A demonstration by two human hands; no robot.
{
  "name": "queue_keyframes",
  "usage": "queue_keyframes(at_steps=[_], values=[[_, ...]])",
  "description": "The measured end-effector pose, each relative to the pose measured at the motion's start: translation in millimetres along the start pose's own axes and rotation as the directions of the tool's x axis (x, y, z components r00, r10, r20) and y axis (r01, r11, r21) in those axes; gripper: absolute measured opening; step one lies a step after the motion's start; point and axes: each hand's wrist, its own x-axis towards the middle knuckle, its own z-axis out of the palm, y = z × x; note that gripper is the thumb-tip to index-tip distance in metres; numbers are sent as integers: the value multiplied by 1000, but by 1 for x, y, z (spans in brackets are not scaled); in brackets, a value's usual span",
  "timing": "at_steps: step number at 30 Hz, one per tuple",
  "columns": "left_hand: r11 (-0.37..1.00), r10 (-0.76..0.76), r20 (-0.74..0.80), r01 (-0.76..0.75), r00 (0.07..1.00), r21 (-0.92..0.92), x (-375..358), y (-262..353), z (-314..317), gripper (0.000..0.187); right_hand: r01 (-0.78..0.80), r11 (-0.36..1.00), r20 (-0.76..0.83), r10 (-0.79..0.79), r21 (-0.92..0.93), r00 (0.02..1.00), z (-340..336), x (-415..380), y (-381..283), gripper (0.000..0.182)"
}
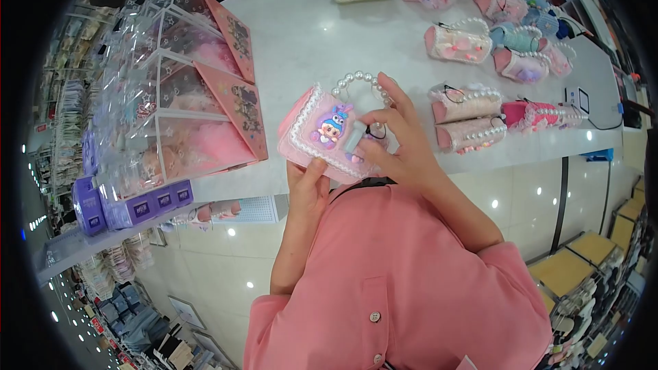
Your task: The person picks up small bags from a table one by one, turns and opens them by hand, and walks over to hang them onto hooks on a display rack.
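Note:
A small pink handbag (301, 138) with white lace trim, a purple-haired cartoon figure and a pearl-bead handle (358, 77) is held tilted in front of me. My left hand (312, 181) grips its lower left edge, thumb on the front flap. At the bag's right side is my right hand (397, 133), index finger and thumb curled around a small pale grey-blue piece (354, 137) on the front. What that piece is cannot be made out. A thin black cord loop (375, 131) shows by these fingers; the other fingers are raised near the pearl handle.
Several similar handbags (458, 42) stand on the white table (295, 34) to the right and back. Clear star-patterned gift boxes (199, 89) are stacked at left, beside purple boxes (140, 207). A small device with a screen (583, 101) lies at the far right.

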Motion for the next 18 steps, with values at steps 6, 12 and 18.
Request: queue_keyframes(at_steps=[6,12,18], values=[[998,-14,-48,10,999,-69,-1,0,2,75,-3,995,-47,8,105,999,-3,-3,10,23],[964,-54,-81,31,995,-262,2,-6,-17,61,-88,936,-128,139,342,982,-10,-9,22,24],[923,-112,-69,78,991,-377,1,-6,-21,64,-209,829,46,217,519,975,-10,-23,20,32]])
